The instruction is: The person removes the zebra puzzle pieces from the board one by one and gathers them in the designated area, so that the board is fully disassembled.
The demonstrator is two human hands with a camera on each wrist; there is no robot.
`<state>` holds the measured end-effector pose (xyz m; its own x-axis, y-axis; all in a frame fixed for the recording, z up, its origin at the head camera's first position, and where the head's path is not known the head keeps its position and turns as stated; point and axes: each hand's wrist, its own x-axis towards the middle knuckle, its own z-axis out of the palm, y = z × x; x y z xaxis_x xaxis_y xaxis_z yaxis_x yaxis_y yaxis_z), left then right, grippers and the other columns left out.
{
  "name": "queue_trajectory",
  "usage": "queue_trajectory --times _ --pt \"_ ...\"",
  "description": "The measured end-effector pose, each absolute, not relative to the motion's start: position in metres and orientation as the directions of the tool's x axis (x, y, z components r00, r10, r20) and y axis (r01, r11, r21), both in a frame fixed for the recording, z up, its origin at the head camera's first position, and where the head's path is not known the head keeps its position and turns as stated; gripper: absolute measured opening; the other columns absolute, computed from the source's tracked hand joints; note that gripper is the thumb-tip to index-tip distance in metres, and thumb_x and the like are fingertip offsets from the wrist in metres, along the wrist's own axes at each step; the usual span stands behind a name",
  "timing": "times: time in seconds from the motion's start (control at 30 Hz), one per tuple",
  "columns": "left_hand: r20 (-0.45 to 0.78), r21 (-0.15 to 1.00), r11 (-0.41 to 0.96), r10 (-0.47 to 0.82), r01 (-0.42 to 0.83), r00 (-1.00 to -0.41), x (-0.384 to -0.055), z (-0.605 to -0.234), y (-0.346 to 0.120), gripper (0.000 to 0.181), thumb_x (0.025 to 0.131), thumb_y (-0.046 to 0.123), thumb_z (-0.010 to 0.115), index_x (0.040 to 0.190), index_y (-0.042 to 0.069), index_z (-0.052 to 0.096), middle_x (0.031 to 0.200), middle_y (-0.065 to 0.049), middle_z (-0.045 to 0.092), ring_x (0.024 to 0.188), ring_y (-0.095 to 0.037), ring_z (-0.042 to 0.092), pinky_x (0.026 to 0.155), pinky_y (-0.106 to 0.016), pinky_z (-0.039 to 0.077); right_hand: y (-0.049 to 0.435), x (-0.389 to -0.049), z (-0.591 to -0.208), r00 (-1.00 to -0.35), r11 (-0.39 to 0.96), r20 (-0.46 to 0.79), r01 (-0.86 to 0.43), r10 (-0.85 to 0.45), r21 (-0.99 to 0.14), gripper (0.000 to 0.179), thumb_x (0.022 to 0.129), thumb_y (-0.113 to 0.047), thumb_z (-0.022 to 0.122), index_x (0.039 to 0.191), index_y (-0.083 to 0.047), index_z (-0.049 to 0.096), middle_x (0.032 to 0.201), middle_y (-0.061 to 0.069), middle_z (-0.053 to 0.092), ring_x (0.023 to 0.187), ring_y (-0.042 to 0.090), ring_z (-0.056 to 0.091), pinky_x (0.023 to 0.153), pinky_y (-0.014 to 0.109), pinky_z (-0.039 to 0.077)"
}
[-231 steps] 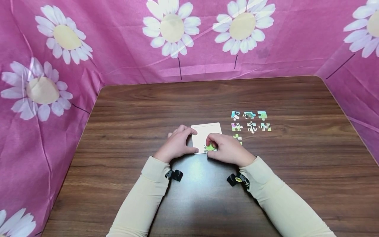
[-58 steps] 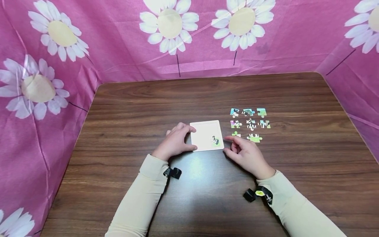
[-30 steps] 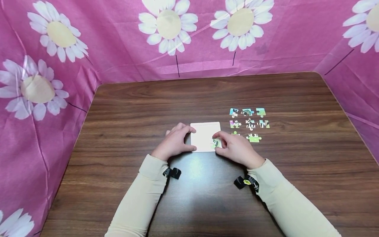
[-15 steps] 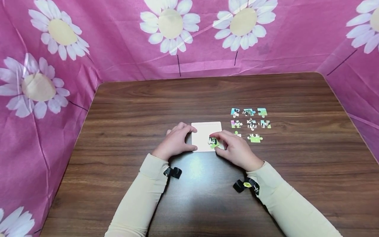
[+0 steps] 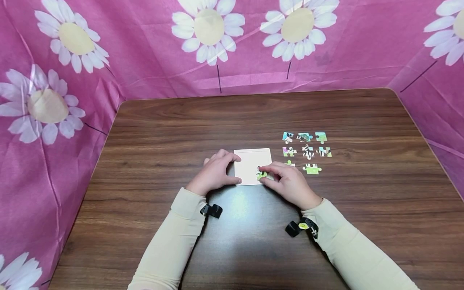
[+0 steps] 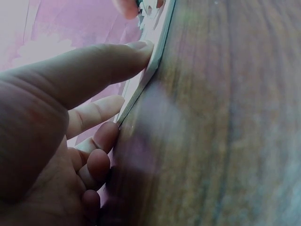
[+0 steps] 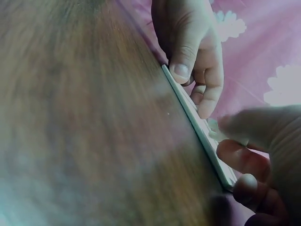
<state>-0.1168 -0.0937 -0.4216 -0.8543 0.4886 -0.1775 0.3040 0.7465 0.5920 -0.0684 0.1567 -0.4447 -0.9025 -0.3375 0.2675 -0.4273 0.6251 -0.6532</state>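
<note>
A white puzzle board (image 5: 248,161) with a raised rim lies flat at the middle of the table. My left hand (image 5: 215,172) holds its left side, thumb near the front left corner and index finger further back. In the left wrist view the left thumb (image 6: 108,63) rests on the board's edge. My right hand (image 5: 290,181) pinches a green, black and white puzzle piece (image 5: 259,175) over the board's front right part. Its fingertips cover some of the piece. The right wrist view shows the pinched piece (image 7: 214,128) partly hidden behind the fingers.
Several loose jigsaw pieces lie in rows right of the board, among them a blue-green piece (image 5: 321,137) and a green piece (image 5: 312,169). The right hand partly covers one small green piece (image 5: 290,163). A pink flowered cloth (image 5: 250,76) hangs beyond the wooden table (image 5: 181,125).
The right hand left a green piece in the right-hand rows, came back to the board and took the black-and-white piece, now shifted slightly left from the corner. The left hand stayed at the board.
</note>
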Motion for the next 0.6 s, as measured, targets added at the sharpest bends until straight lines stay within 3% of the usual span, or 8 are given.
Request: queue_trajectory --times 0.23,0.6 --pt "-0.175 0.589 0.747 0.492 0.309 -0.853 -0.1175 -0.4230 -0.0939 0.060 0.076 0.035 0.085 0.129 0.019 0.061 0.125 -0.007 0.054 0.117 -0.026 0.052 0.090 -0.046 0.032 0.1560 -0.0670 -0.4454 -0.930 0.595 0.246 -0.364 -0.273 -0.716 0.029 0.083 -0.014 0.082 0.111 -0.014 0.074 0.067 -0.011 0.052 0.058 0.005 0.046 0.054 0.026 0.038" --pt "-0.183 0.581 0.753 0.490 0.308 -0.852 -0.1173 -0.4225 -0.0934 0.059 0.077 0.035 0.085 0.129 0.019 0.061 0.126 -0.007 0.054 0.118 -0.027 0.051 0.090 -0.047 0.032 0.1557 -0.0676 -0.4480 -0.924 0.596 0.278 -0.382 -0.263 -0.706 0.037 0.081 -0.015 0.083 0.116 -0.014 0.071 0.082 -0.006 0.065 0.060 0.004 0.048 0.055 0.025 0.039"
